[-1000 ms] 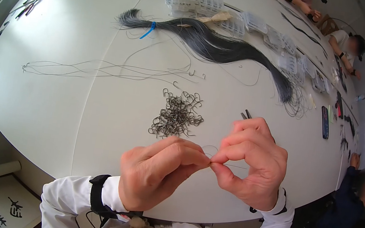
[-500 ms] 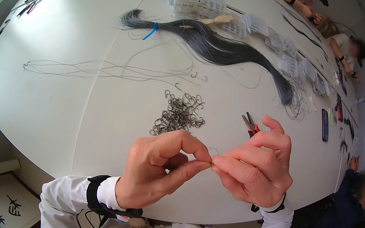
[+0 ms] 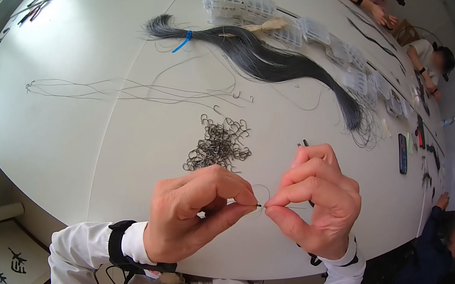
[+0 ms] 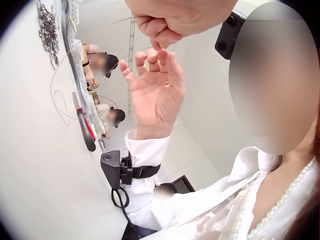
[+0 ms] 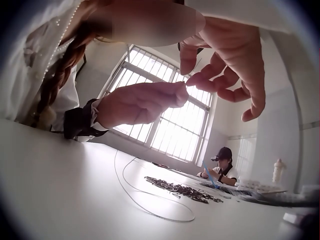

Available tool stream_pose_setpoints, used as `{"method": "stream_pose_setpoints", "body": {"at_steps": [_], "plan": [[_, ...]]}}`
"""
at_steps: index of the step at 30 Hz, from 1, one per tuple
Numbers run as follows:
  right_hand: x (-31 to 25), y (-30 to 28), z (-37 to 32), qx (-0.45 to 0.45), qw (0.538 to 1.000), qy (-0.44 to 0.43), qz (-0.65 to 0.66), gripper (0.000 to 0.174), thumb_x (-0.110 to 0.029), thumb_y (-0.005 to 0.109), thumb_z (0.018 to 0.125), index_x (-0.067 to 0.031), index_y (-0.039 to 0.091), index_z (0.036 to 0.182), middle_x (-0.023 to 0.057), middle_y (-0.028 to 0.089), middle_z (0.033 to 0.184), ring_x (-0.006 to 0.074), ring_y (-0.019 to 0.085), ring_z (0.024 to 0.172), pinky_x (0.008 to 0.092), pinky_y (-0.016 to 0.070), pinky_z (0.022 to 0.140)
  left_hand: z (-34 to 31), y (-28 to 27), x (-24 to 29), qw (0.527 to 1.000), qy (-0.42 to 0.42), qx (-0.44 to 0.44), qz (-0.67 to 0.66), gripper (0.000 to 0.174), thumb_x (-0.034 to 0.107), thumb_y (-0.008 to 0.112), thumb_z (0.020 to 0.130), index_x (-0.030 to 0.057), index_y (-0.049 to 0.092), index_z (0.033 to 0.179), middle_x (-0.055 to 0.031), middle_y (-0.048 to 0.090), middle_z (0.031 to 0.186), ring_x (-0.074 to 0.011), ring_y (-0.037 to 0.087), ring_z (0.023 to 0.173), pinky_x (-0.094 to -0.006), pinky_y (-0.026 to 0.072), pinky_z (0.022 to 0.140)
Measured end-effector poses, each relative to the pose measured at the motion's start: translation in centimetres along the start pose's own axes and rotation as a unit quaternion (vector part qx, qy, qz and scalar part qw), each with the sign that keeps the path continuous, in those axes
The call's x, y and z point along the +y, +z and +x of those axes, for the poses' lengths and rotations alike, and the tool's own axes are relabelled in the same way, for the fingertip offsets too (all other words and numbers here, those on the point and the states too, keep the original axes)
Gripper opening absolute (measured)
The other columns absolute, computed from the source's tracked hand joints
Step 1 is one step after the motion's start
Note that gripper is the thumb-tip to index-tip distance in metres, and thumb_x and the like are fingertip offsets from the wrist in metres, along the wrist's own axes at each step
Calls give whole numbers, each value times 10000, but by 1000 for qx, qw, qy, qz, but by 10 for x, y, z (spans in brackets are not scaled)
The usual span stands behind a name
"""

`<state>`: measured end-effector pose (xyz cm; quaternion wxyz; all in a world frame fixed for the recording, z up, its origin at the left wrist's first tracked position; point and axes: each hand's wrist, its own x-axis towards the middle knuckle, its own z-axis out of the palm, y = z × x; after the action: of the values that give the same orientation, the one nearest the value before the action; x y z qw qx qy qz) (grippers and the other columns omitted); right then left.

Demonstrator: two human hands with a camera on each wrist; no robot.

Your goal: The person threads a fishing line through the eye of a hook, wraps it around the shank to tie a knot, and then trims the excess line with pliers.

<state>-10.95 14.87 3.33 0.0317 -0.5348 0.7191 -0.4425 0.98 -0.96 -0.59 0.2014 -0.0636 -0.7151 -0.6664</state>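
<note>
The left hand (image 3: 193, 213) pinches a tiny dark piece, apparently a hook's shank, between thumb and forefinger in the head view. Just right of it, the right hand (image 3: 321, 206) pinches a thin line (image 3: 295, 207) whose end sticks out past the fingers. A loop of line (image 3: 263, 187) arcs above the fingertips, which are slightly apart. Beyond the left hand lies a pile of dark hooks (image 3: 220, 145). Pliers (image 3: 305, 143) are mostly hidden behind the right hand; their red and black handles (image 4: 86, 127) show in the left wrist view.
A long bundle of dark strands (image 3: 274, 64) with a blue tie (image 3: 182, 42) crosses the table (image 3: 50, 145). Clear plastic boxes (image 3: 315, 30) stand behind it. Lines with hooks (image 3: 123, 91) lie at left, a phone (image 3: 402, 153) at right. Other people sit around the table.
The right hand's fingers have risen and curled round, covering the pliers seen half a second ago. The fingertips of both hands have parted slightly, showing the small dark piece between them.
</note>
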Motion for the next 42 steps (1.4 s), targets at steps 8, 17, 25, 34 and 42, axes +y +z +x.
{"method": "stream_pose_setpoints", "body": {"at_steps": [8,17,25,34,42], "plan": [[-5,-1,1,2,1000,9,-5,176,-16,749,572,-87,656,703,-1,602,722,217,513,751,297,420,638,-1,1,0,1000,1,3,2,118,-143,576,803,-45,549,863,-141,620,877,-43,503,480,-172,379,424],[-2,-3,0,-20,999,36,33,269,-37,747,612,-63,644,859,20,609,810,226,534,840,325,425,757,-2,0,-1,1000,25,4,10,117,-140,579,804,-49,546,870,-140,618,884,-38,501,494,-173,387,425],[-1,21,-7,-86,888,218,395,450,-64,671,824,9,462,1216,88,519,1128,157,469,1126,310,349,991,-3,-1,-3,998,-15,49,-34,130,-147,550,816,-44,538,894,-136,608,897,-34,473,500,-179,361,404],[-5,22,-14,-99,847,301,428,89,11,646,839,16,640,927,30,642,836,81,601,796,228,498,724,-2,1,1,998,6,49,-29,127,-149,570,800,-44,552,869,-136,622,877,-51,513,524,-179,394,414],[-2,24,-14,-78,855,304,412,55,22,653,828,20,651,883,30,641,809,79,603,779,217,508,708,-2,1,2,999,0,45,-25,131,-150,578,783,-42,546,850,-138,627,860,-50,511,479,-183,384,402]]}}
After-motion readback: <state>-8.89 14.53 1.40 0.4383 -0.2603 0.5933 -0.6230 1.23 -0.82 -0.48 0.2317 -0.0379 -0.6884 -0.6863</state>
